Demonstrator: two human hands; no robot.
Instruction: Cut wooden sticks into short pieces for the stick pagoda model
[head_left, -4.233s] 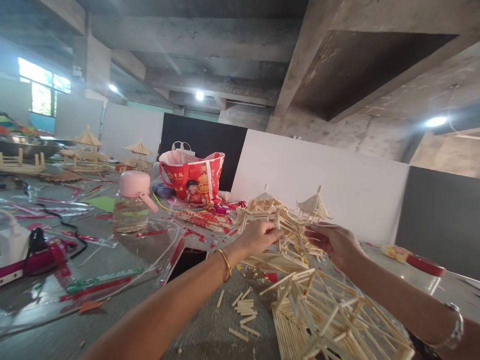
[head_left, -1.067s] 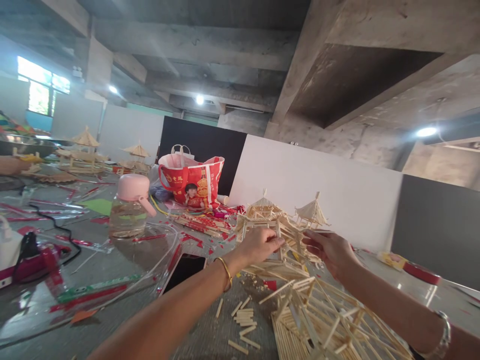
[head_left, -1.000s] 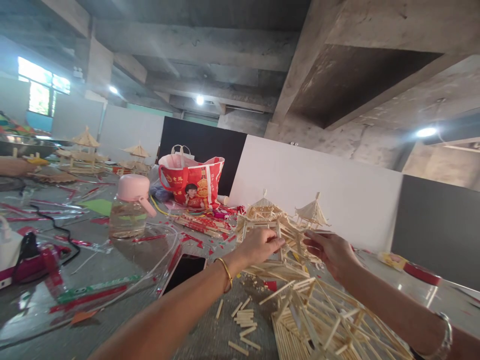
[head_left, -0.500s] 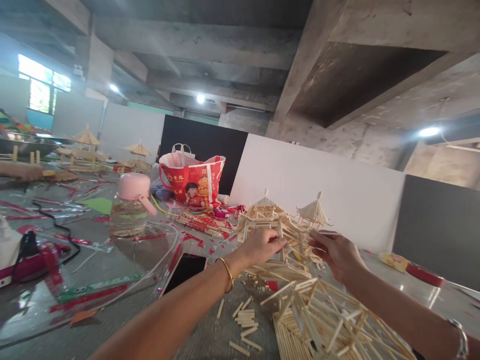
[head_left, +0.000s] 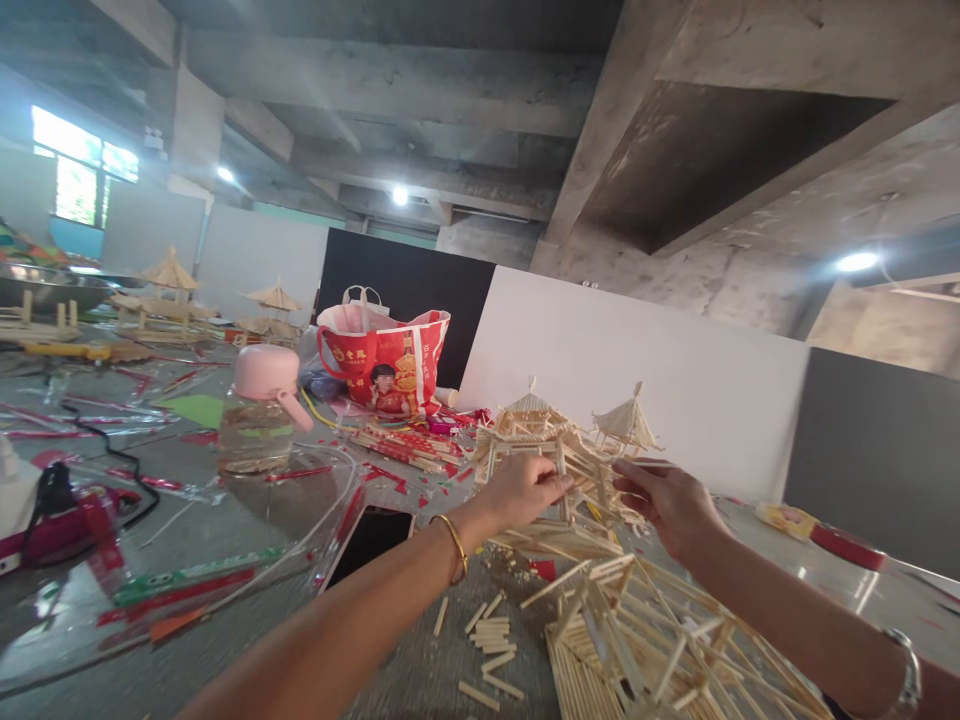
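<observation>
My left hand [head_left: 525, 487], with a gold bangle at the wrist, is closed at a post of a wooden stick pavilion model [head_left: 525, 440]. Its fingertips pinch near the upright sticks. My right hand [head_left: 671, 503] is raised just right of that model, thumb and fingers pinched on a thin wooden stick [head_left: 652, 463]. A small pointed stick roof [head_left: 628, 420] shows behind the right fingers. Below both hands lies a larger stick framework [head_left: 675, 640] with slatted panels. Several short cut sticks [head_left: 491, 635] are scattered on the table beside it.
A phone [head_left: 373, 545] lies left of my left forearm. Further left are a pink-lidded bottle [head_left: 259, 410], a red bag [head_left: 390, 360], stick bundles [head_left: 405, 445] and a yellow-handled tool [head_left: 67, 350]. A red-lidded jar [head_left: 847, 550] stands at right.
My right hand has shifted slightly left with the stick. My left hand holds its place. Another person's hand at the far left has gone out of view, leaving the yellow-handled tool visible.
</observation>
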